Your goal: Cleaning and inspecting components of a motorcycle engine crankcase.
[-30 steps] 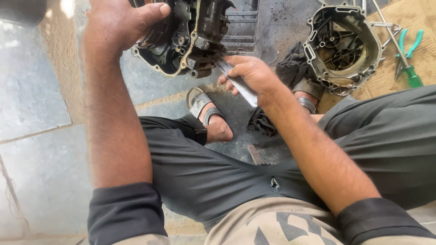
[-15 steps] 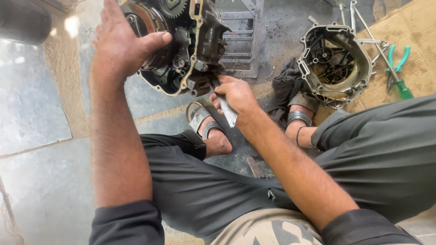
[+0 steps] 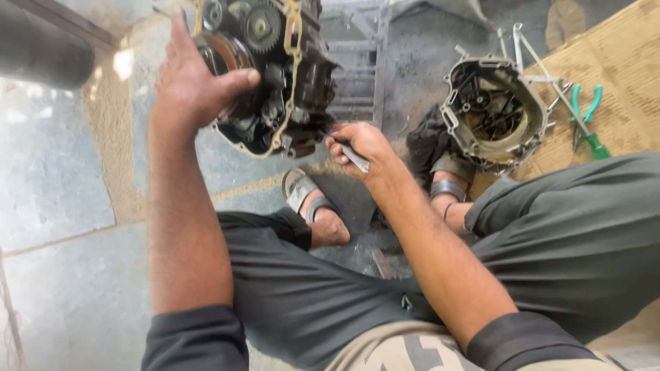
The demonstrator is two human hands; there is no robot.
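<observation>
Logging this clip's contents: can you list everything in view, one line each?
engine block: one, dark with gears showing, upper centre, held up
engine cover: one, grey metal, upper right on the ground
pliers: one, green handles, right of the cover on cardboard
cardboard: one sheet, brown, top right
rag: one, black, beside the cover
sandals: two, grey, on the feet
metal tool: one, silver, in the right hand
left hand: gripping the engine block
right hand: closed on the metal tool
</observation>
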